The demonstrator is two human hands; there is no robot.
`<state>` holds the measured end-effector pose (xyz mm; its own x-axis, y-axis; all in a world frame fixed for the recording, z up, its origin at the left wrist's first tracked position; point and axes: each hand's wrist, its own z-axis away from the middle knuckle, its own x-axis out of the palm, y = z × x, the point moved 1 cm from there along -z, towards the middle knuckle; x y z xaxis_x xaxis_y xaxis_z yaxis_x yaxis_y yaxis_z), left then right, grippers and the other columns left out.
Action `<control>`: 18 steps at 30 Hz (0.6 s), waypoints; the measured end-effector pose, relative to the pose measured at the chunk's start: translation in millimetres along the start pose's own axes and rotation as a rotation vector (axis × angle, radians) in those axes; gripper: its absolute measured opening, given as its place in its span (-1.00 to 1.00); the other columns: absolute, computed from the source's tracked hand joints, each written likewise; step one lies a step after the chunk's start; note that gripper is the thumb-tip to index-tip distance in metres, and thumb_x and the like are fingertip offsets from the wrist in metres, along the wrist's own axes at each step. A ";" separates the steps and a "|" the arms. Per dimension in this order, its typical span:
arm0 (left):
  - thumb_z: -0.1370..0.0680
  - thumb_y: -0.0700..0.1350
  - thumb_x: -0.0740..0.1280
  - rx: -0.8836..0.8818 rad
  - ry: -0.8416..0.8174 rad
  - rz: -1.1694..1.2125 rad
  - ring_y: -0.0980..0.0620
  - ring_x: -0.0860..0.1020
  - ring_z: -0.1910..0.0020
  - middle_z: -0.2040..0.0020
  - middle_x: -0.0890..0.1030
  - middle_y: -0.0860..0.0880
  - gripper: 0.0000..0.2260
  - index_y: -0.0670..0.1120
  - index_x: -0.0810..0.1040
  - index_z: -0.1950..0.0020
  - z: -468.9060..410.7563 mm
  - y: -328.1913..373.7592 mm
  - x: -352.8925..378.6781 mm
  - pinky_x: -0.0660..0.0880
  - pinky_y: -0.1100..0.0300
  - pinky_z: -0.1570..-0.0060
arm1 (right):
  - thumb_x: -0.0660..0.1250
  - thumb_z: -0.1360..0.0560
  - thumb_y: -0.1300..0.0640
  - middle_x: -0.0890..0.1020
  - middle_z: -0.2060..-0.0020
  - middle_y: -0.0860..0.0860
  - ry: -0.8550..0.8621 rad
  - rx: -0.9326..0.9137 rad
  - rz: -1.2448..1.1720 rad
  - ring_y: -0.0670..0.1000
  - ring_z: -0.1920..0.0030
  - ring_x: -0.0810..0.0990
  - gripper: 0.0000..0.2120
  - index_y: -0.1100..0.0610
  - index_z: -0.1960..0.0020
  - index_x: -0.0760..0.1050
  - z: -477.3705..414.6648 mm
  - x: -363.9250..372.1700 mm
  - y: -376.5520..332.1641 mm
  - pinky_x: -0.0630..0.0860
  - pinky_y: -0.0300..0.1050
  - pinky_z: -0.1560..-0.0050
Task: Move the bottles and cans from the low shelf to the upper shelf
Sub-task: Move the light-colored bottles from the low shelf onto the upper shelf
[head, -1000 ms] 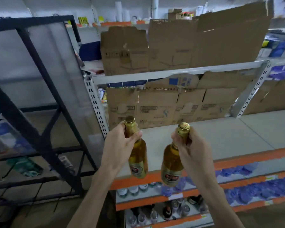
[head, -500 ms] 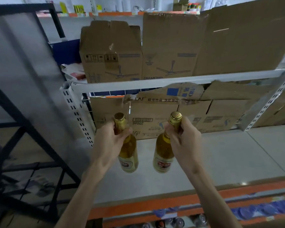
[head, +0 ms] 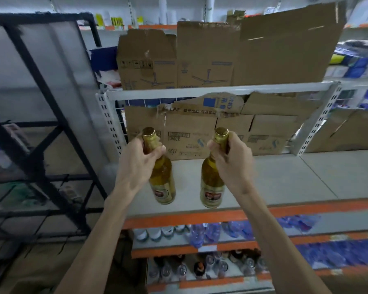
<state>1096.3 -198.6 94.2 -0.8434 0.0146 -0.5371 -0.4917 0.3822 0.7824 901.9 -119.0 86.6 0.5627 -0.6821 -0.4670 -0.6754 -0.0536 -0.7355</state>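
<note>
**Set-down pending**

L hand (head: 136, 164) grips gold-foil neck of left amber glass bottle (head: 163, 183); R hand (head: 232, 164) same on right amber glass bottle (head: 211, 187). Both upright over grey upper shelf (head: 285, 177), contact unclear. Full glass: prob heavy, fragile, foil maybe slick; grip neck firm.

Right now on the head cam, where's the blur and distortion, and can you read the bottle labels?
Head view, centre sharpest: left hand grips the left bottle, right hand the right bottle, both by the neck; labels visible, text unreadable. Head view, edges: black rack and low-shelf bottles smeared. Head view: wide-angle lens splays the perforated uprights; light dim and flat.
</note>
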 end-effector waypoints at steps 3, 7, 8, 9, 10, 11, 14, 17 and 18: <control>-0.51 -0.02 0.43 0.034 0.013 0.001 0.18 0.62 0.04 0.05 0.68 0.08 -0.79 -0.09 0.62 -0.08 55.6 4.9 -25.3 0.48 0.36 0.05 | 0.33 -0.57 0.05 0.53 0.30 -0.22 0.035 -0.006 0.000 -0.29 0.27 0.52 -0.87 0.07 0.08 0.43 55.3 -22.8 -18.4 0.34 -0.43 0.30; -0.51 0.02 0.44 0.010 -0.025 0.015 0.14 0.63 0.11 0.12 0.68 0.08 -0.83 -0.05 0.61 0.01 130.3 4.7 -53.3 0.55 0.22 0.09 | 0.30 -0.57 0.08 0.61 0.23 -0.07 0.002 0.042 -0.024 -0.07 0.19 0.57 -0.89 0.13 0.05 0.50 125.3 -48.2 -42.1 0.49 -0.14 0.20; -0.51 0.03 0.43 -0.008 -0.041 0.019 0.12 0.63 0.13 0.14 0.67 0.06 -0.83 -0.06 0.61 0.04 148.5 4.8 -58.7 0.58 0.14 0.08 | 0.31 -0.56 0.10 0.60 0.24 -0.07 -0.011 0.061 -0.038 -0.06 0.20 0.57 -0.90 0.13 0.07 0.50 140.8 -53.9 -46.5 0.49 -0.12 0.20; -0.51 0.03 0.43 -0.025 -0.055 0.019 0.11 0.63 0.15 0.15 0.67 0.05 -0.83 -0.07 0.60 0.07 165.4 6.6 -63.3 0.59 0.10 0.07 | 0.31 -0.56 0.09 0.59 0.27 -0.08 -0.019 0.078 -0.043 -0.07 0.23 0.57 -0.89 0.12 0.10 0.49 155.8 -59.5 -50.8 0.46 -0.13 0.23; -0.51 0.03 0.43 -0.036 -0.068 0.013 0.11 0.64 0.16 0.16 0.67 0.04 -0.83 -0.07 0.59 0.08 180.6 9.5 -67.0 0.59 0.10 0.07 | 0.32 -0.56 0.08 0.57 0.31 -0.08 -0.026 0.094 -0.037 -0.07 0.27 0.55 -0.85 0.13 0.12 0.47 169.6 -64.2 -53.7 0.43 -0.14 0.27; -0.51 0.03 0.43 -0.042 -0.081 0.004 0.11 0.64 0.15 0.15 0.67 0.04 -0.83 -0.07 0.59 0.07 193.8 11.9 -69.1 0.58 0.11 0.06 | 0.32 -0.56 0.06 0.56 0.33 -0.05 -0.035 0.106 -0.031 -0.05 0.30 0.53 -0.82 0.13 0.14 0.46 182.6 -68.5 -56.4 0.41 -0.13 0.31; -0.51 0.05 0.43 -0.048 -0.100 -0.012 0.12 0.63 0.08 0.08 0.67 0.04 -0.80 -0.06 0.60 0.02 230.3 15.9 -70.0 0.58 0.09 -0.02 | 0.33 -0.56 0.04 0.56 0.34 -0.04 -0.066 0.139 -0.034 -0.06 0.32 0.53 -0.80 0.15 0.15 0.46 217.7 -79.3 -57.4 0.41 -0.17 0.35; -0.50 0.05 0.43 -0.063 -0.086 0.008 0.12 0.63 0.07 0.07 0.68 0.01 -0.79 -0.07 0.60 0.02 261.6 20.0 -70.1 0.58 0.08 -0.04 | 0.34 -0.55 0.05 0.57 0.34 -0.10 -0.085 0.139 -0.044 -0.11 0.32 0.53 -0.82 0.13 0.15 0.46 246.1 -90.6 -54.0 0.46 -0.15 0.33; -0.50 0.04 0.44 -0.067 -0.085 0.017 0.12 0.63 0.06 0.07 0.68 0.01 -0.79 -0.08 0.60 0.01 270.6 22.2 -70.3 0.58 0.10 -0.04 | 0.34 -0.55 0.04 0.59 0.32 -0.08 -0.098 0.140 -0.059 -0.08 0.30 0.56 -0.83 0.13 0.13 0.48 254.0 -94.9 -51.8 0.50 -0.09 0.28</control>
<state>1203.2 58.8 64.0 -0.8317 0.0996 -0.5462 -0.4934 0.3187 0.8093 1004.6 133.8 44.4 0.6475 -0.6062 -0.4617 -0.5709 0.0153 -0.8209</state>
